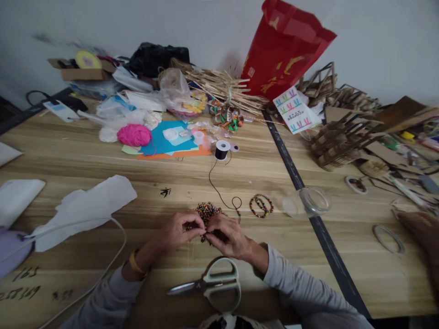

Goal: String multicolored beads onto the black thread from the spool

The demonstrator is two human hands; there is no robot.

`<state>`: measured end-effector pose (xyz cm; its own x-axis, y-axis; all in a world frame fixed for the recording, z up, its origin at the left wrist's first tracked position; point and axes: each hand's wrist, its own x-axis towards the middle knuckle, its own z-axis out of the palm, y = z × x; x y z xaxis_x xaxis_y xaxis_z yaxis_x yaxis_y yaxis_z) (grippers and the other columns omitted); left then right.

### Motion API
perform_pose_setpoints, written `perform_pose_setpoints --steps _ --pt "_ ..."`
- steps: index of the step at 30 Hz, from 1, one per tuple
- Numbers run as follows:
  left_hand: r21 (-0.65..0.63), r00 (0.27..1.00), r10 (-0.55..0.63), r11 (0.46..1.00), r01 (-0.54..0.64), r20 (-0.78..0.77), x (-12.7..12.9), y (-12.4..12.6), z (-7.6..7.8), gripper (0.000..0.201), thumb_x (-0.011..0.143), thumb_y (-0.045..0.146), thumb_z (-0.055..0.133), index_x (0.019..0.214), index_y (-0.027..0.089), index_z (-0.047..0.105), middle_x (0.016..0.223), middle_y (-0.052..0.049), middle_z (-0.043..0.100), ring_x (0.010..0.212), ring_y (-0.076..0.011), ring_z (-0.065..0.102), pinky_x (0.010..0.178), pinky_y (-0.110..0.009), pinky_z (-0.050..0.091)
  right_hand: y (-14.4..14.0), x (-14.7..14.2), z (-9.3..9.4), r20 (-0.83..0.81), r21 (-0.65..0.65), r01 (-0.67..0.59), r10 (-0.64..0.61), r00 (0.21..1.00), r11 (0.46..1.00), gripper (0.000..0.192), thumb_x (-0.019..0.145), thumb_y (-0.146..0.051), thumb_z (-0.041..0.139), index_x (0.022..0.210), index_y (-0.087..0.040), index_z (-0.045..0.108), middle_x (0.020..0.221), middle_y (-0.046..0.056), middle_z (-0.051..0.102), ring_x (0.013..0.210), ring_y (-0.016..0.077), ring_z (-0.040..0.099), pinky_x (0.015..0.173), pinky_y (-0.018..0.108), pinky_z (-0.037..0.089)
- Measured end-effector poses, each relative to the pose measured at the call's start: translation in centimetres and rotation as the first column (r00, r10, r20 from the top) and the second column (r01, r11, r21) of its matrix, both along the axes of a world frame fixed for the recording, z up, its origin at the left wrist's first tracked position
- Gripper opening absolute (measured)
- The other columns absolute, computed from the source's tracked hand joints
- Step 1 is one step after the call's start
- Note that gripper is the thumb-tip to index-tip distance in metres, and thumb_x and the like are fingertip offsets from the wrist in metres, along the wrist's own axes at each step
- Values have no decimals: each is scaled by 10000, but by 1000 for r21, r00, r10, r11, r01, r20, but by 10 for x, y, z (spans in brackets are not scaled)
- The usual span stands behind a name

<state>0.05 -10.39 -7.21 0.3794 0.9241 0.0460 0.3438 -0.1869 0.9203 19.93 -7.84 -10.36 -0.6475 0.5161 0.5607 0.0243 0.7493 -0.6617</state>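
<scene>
My left hand (181, 230) and my right hand (227, 235) meet fingertip to fingertip over a pile of small multicoloured beads (207, 212) on the wooden table (260, 173). Both pinch something tiny between thumb and fingers, apparently a bead and the end of the black thread (219, 194). That thread runs from the hands up to a black spool (222, 150). A finished beaded bracelet (261, 205) lies just right of the pile. Scissors (212, 284) with pale handles lie near me, below my hands.
A clear round lid or jar (313, 201) sits right of the bracelet. White paper (85, 205) and a cable lie at the left. Pink yarn (134, 135), coloured paper sheets, a red bag (283, 48), sticks and wooden cut-outs crowd the far side. Another person's hand (421, 233) shows at the right edge.
</scene>
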Motion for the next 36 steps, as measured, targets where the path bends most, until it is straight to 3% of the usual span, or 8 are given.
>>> perform_pose_setpoints --steps 36 --pt "-12 996 -19 1000 18 -91 -5 1 2 152 792 244 576 712 128 634 713 -38 629 699 -148 568 676 -244 438 1 -1 7 51 58 47 -50 997 997 60 895 -184 528 908 -159 581 806 75 615 765 166 545 694 292 467"
